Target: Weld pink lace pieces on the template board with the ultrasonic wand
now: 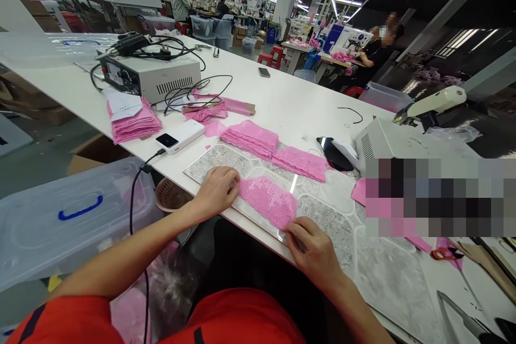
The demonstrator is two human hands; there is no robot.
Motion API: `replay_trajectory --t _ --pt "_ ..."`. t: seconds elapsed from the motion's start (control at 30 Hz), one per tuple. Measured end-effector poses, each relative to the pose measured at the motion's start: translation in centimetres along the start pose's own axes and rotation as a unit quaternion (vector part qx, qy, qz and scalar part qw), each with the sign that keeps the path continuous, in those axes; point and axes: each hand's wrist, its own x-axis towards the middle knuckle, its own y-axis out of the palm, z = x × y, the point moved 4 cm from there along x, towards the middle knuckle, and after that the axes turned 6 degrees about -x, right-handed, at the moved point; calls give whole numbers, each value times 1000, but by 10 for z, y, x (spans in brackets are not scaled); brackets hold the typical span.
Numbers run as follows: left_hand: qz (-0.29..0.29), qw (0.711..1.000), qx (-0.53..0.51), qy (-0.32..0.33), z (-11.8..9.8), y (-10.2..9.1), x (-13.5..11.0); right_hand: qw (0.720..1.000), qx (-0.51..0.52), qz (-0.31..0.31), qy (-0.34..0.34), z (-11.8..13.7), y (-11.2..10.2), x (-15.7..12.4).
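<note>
A piece of pink lace point(268, 201) lies flat on a shiny patterned plate point(322, 209) at the near edge of the white table point(282, 99). My left hand point(217, 189) rests on the lace's left end, fingers curled down onto it. Pinching the lace's lower right corner is my right hand point(316, 250), fingers closed on the edge. Two stacks of pink lace pieces point(250, 138) point(300, 163) sit on the plate just beyond.
A white control box point(151, 76) with cables, a white power bank point(180, 136) and another pink stack point(133, 123) stand to the left. A white machine point(387, 140) sits at right. A clear bin point(60, 215) stands on the floor at left. Scissors point(470, 322) lie at bottom right. People work behind.
</note>
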Motion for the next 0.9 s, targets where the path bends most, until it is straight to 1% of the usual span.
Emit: replay_trajectory --t 0.03,0.1,0.17,0.23,0.3,0.37,0.43,0.5,0.57,0.63,0.67,0.73,0.83,0.9 --pt "-2 1000 0 16 1 -3 -2 1000 -1 2 1 0 -1 0" --pt "6 997 -4 72 2 -9 -5 1000 2 10 2 0 -3 0" --pt "30 989 -7 141 5 -13 -7 1000 5 17 2 0 -3 -1" --pt "62 980 -6 187 10 -15 -6 1000 7 17 0 0 -2 -1" --pt "87 974 -5 209 16 -15 -3 1000 9 11 -7 0 -2 0" --pt "97 970 -8 224 19 -15 1 1000 18 15 -8 -1 -2 2" --pt "104 965 -20 239 17 -17 7 998 41 47 10 -6 -5 9" --pt "127 961 -50 240 14 -18 17 992 73 88 50 -16 -12 21" --pt "159 962 -83 208 13 -21 35 984 94 112 105 -32 -21 41" --pt "172 969 -92 150 19 -24 65 972 107 128 163 -53 -27 70" --pt "161 975 -86 130 23 -26 84 969 115 130 178 -64 -28 88" --pt "135 982 -77 107 34 -32 126 969 129 104 185 -87 -28 130" --pt "70 993 -53 80 54 -46 185 975 126 26 179 -114 -23 196" --pt "7 997 -34 65 68 -59 210 979 119 -21 165 -122 -16 233"
